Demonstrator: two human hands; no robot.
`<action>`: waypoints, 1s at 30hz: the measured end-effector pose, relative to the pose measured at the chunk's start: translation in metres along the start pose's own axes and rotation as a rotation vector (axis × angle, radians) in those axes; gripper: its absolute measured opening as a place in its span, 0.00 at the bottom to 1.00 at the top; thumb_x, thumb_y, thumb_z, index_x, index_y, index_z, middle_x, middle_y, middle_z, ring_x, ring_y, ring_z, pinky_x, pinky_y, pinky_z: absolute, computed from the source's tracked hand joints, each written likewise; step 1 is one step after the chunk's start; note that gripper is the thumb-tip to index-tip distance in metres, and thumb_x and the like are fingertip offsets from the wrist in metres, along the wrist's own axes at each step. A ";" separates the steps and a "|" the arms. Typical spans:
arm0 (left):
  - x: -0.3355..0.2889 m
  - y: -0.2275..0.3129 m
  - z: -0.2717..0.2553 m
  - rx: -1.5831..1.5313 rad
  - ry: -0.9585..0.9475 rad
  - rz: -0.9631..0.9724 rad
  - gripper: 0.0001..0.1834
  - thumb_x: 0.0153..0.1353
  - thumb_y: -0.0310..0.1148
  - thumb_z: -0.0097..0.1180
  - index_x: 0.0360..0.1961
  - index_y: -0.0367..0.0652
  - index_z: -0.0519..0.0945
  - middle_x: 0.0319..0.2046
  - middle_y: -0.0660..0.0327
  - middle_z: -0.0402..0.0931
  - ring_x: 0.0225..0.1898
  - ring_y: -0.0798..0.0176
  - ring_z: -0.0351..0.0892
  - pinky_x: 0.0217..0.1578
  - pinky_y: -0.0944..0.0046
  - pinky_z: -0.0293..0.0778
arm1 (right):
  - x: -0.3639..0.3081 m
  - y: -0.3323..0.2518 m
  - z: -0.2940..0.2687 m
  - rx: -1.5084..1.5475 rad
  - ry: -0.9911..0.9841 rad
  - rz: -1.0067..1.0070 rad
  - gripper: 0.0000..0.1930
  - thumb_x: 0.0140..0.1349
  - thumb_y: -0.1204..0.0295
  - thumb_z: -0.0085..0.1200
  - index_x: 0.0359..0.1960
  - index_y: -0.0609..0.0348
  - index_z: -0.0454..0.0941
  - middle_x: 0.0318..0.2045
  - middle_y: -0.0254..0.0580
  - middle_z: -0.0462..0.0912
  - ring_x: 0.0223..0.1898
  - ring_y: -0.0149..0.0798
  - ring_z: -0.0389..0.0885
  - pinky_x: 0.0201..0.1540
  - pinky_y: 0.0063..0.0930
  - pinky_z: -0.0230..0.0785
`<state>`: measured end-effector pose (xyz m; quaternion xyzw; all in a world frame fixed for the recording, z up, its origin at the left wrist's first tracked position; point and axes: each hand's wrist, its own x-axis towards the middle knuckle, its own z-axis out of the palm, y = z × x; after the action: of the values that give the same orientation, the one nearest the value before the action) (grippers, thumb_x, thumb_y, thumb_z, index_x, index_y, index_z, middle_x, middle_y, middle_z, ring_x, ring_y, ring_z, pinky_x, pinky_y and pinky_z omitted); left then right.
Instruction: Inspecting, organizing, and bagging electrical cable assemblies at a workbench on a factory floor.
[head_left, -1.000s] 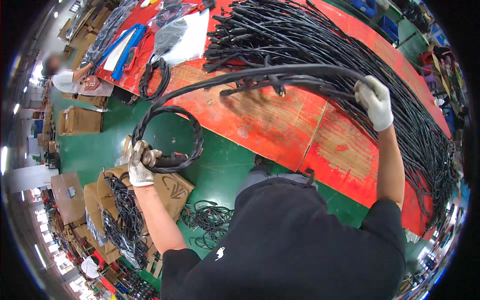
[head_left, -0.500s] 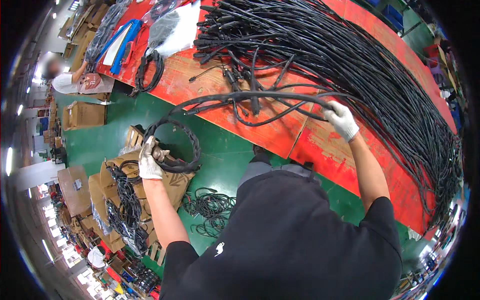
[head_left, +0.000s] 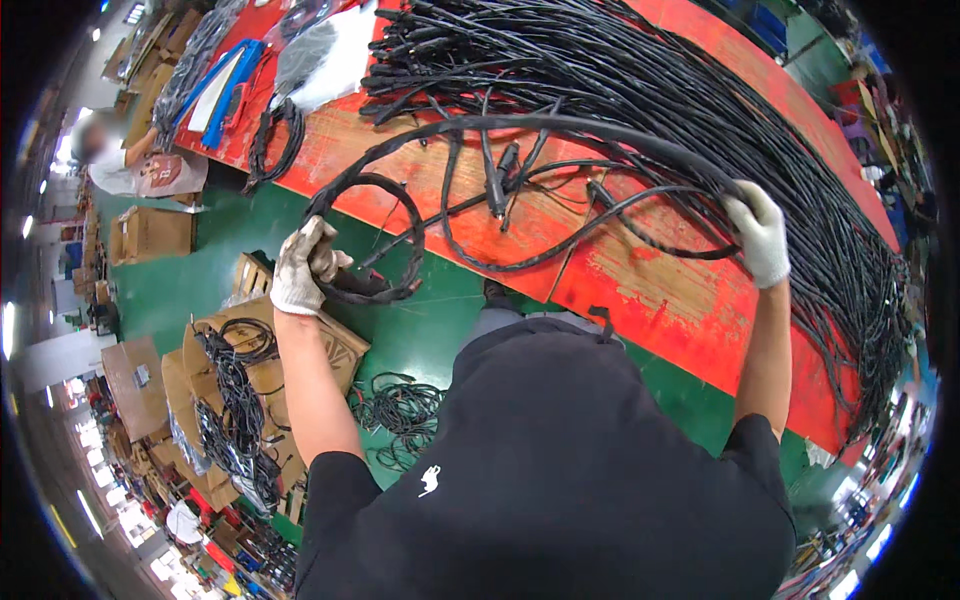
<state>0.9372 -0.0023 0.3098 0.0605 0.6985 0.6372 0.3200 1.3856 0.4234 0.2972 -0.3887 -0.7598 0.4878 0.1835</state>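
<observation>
My left hand (head_left: 303, 266), in a worn white glove, grips a coiled loop of black cable (head_left: 385, 240) held over the green floor at the table's edge. From the coil the same black cable arcs up and to the right across the red table (head_left: 640, 290) to my right hand (head_left: 759, 232), also gloved, which is closed around the cable where it meets the big pile. A large heap of long black cables (head_left: 640, 90) with plug ends covers the far and right part of the table.
Open cardboard boxes (head_left: 235, 390) holding coiled black cables stand on the green floor at the lower left, with a loose cable bundle (head_left: 400, 410) beside them. A small coil (head_left: 272, 140) and blue and white sheets (head_left: 225, 85) lie at the table's left end. Another person (head_left: 110, 160) sits at far left.
My right hand has drawn the cable out to the right, widening the arc over the table. My left hand has risen with the coil, closer to the table edge.
</observation>
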 end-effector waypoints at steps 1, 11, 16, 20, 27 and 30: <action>0.000 0.004 0.003 0.023 -0.053 -0.035 0.17 0.69 0.44 0.57 0.32 0.39 0.79 0.11 0.69 0.60 0.14 0.66 0.70 0.20 0.67 0.64 | 0.003 0.005 0.010 -0.011 -0.020 0.086 0.16 0.68 0.70 0.56 0.53 0.65 0.79 0.38 0.34 0.83 0.41 0.26 0.77 0.45 0.24 0.71; 0.024 0.014 0.026 -0.244 -0.079 -0.090 0.18 0.71 0.48 0.56 0.33 0.43 0.78 0.11 0.72 0.56 0.12 0.68 0.59 0.27 0.61 0.75 | -0.011 -0.018 0.124 -0.818 -0.403 -0.427 0.16 0.67 0.69 0.52 0.56 0.50 0.78 0.33 0.47 0.82 0.34 0.53 0.84 0.35 0.45 0.76; 0.032 0.005 0.058 -0.216 -0.028 -0.055 0.18 0.69 0.49 0.60 0.30 0.46 0.77 0.12 0.74 0.53 0.13 0.71 0.55 0.27 0.59 0.76 | -0.026 -0.046 0.168 -0.908 -0.592 -0.542 0.11 0.60 0.74 0.50 0.43 0.58 0.81 0.31 0.52 0.84 0.33 0.55 0.86 0.33 0.48 0.79; 0.027 -0.009 0.110 -0.102 -0.028 -0.057 0.16 0.68 0.46 0.61 0.31 0.47 0.76 0.14 0.72 0.60 0.15 0.70 0.61 0.26 0.62 0.75 | -0.030 -0.060 0.183 -0.934 -0.695 -0.587 0.09 0.58 0.74 0.52 0.33 0.61 0.85 0.29 0.53 0.87 0.33 0.53 0.88 0.35 0.47 0.80; -0.006 -0.036 0.226 0.378 -0.233 -0.028 0.16 0.68 0.46 0.60 0.31 0.44 0.80 0.20 0.65 0.77 0.19 0.68 0.75 0.25 0.66 0.72 | -0.040 -0.066 0.182 -0.831 -0.781 -0.683 0.10 0.56 0.75 0.54 0.37 0.61 0.85 0.33 0.51 0.87 0.36 0.54 0.88 0.37 0.47 0.81; -0.020 -0.049 0.268 0.488 -0.463 -0.190 0.17 0.69 0.44 0.58 0.35 0.39 0.83 0.29 0.63 0.82 0.28 0.69 0.78 0.32 0.67 0.73 | -0.045 -0.051 0.180 -0.671 -0.731 -0.776 0.09 0.58 0.71 0.54 0.38 0.54 0.85 0.33 0.51 0.86 0.34 0.55 0.87 0.38 0.47 0.80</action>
<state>1.1094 0.2076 0.2759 0.2129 0.7416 0.3883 0.5040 1.2742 0.2694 0.2649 0.0707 -0.9708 0.2221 -0.0566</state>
